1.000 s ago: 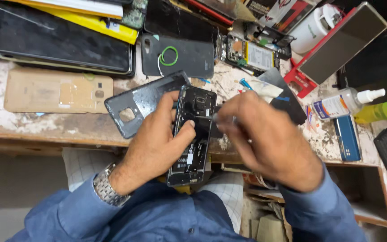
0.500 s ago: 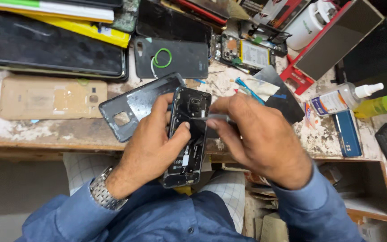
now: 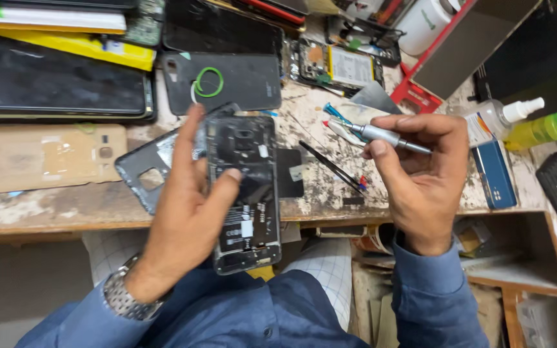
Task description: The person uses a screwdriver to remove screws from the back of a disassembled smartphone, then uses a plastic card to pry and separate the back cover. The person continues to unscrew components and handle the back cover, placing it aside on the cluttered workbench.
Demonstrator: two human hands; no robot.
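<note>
My left hand (image 3: 185, 212) grips an opened black phone (image 3: 245, 193) with its back off and its inner parts showing, held over the bench's front edge. The thumb rests on its middle. My right hand (image 3: 420, 171) is to the right, apart from the phone, and holds a small silver screwdriver (image 3: 381, 135) with the tip pointing left. A dark back cover (image 3: 149, 169) lies on the bench under my left hand's fingers.
The worn bench (image 3: 330, 187) carries black tweezers (image 3: 330, 166), another back cover with a green ring (image 3: 227, 80), a tan phone cover (image 3: 40, 158), a black tablet (image 3: 53, 84), an opened phone (image 3: 343, 64), a spray bottle (image 3: 494, 119), a green bottle (image 3: 549, 125) and a blue phone (image 3: 494, 174).
My right hand has lifted the screwdriver off the phone and moved it right. The left hand keeps hold of the phone, now turned more upright.
</note>
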